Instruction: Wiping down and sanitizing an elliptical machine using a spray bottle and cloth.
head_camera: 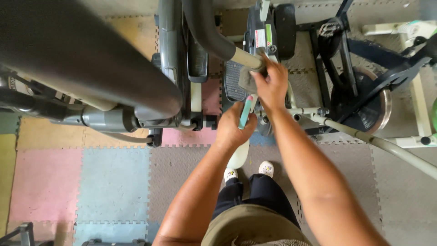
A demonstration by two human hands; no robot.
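I look straight down at an exercise machine on foam floor mats. My right hand presses a grey cloth against the pale metal part of a handlebar, just below its black foam grip. My left hand is closed around a white bottle with a teal and pink top, held upright close under the right hand. My feet in white shoes show below the bottle.
A large black padded bar crosses the upper left, close to the camera. An exercise bike with a metal flywheel stands at the right, with a pale tube slanting down. Coloured interlocking mats cover the floor.
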